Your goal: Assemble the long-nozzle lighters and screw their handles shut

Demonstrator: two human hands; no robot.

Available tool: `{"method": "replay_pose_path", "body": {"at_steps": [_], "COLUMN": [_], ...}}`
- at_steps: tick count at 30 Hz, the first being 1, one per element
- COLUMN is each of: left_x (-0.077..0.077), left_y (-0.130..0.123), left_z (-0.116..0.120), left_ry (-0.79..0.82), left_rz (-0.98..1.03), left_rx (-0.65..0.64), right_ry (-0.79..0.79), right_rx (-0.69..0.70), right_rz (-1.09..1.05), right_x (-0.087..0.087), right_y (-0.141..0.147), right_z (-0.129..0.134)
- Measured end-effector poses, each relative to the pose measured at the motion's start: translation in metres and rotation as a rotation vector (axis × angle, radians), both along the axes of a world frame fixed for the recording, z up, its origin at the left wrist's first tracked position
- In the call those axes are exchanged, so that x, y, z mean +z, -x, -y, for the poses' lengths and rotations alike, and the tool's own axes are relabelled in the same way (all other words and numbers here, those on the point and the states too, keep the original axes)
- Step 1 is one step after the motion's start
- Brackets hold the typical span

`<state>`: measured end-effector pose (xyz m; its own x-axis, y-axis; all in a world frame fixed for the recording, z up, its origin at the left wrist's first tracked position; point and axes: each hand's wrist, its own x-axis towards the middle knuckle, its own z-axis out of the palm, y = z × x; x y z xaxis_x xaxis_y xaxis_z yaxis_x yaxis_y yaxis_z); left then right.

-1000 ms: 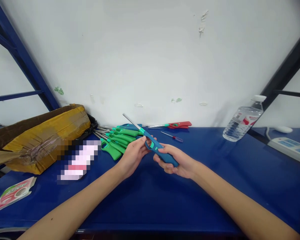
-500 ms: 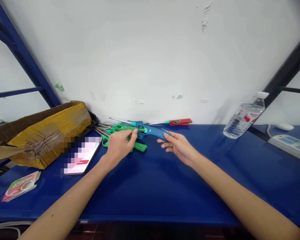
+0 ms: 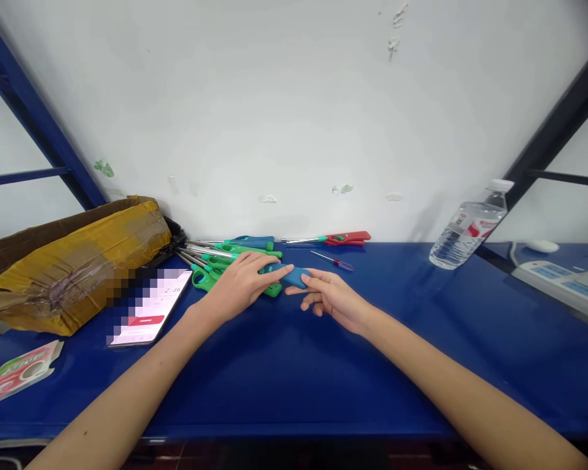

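Note:
Both my hands are on a blue long-nosed gas lighter (image 3: 296,279) just above the table. My left hand (image 3: 241,282) wraps its front part, hiding its trigger and metal nozzle. At the handle's end, my right hand (image 3: 334,295) pinches it between thumb and fingers, the lower fingers curled below. Several green lighters (image 3: 203,279) lie heaped under and beside my left hand, nozzles to the left. Behind them rests another blue lighter (image 3: 255,241). Red lighters (image 3: 347,238) lie against the wall. A small screwdriver (image 3: 340,264) with a purplish handle lies beyond my right hand.
On the left are a taped cardboard box (image 3: 83,267), a lit phone (image 3: 151,310) and a torn printed card (image 3: 22,372). To the right stand a tilted-looking water bottle (image 3: 468,228) and a white power strip (image 3: 558,284). A white wall (image 3: 294,117) backs the blue table (image 3: 294,378).
The blue lighter has turned and lowered, its nozzle now hidden. My left hand has shifted from pinching near the trigger to covering the front. The screwdriver has come into full view.

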<state>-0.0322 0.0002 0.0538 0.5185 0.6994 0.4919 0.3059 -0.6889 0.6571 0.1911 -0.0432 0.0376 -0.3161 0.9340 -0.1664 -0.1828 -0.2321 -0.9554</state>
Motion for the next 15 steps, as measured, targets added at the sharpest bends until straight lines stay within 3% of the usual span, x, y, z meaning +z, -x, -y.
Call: {"method": "replay_pose_path", "body": {"at_steps": [5,7,11,15], "left_x": [-0.006,-0.013,-0.024,-0.028], "left_y": [0.033,0.046,0.063,0.066], "left_z": [-0.040,-0.059,-0.081,-0.080], "left_ry": [-0.466,-0.562,-0.504,-0.387], "left_rz": [-0.366,-0.471,-0.533,-0.507], "left_rx": [0.104,0.130,0.132,0.150], "right_ry": [0.004,-0.006,-0.015,-0.011], "right_rx": [-0.045,-0.062,-0.083,-0.098], "right_rz": [0.078,0.095,0.104,0.126], "right_x": [0.000,0.000,-0.001,-0.003], "right_y": [-0.007,-0.010,-0.014,-0.016], "right_z": [-0.004,-0.007,-0.010,-0.013]}}
